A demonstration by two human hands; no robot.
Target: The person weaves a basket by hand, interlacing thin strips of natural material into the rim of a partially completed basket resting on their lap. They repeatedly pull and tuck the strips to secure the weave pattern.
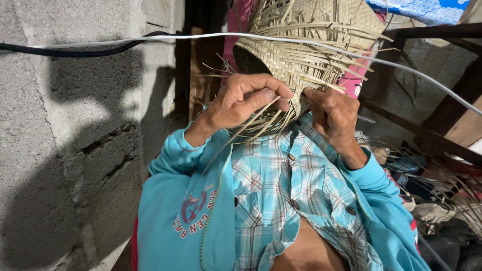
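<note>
Block wall (75,150) behind; both hands' fingers (261,93) pinch basket (301,55) strips.

pale tan straw basket (306,55) in a tight checker weave up top, turquoise jacket (186,211) with red trim lower left, blue-white plaid shirt (281,185) with brownish lines centre, grey block wall (75,150) left.

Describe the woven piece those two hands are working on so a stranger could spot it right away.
Right of the grey block wall, above the plaid shirt, both hands pinch its lower edge. It is the straw weaving: pale, basket-like, with loose strips sticking out, unlike the cloth around it.
</note>
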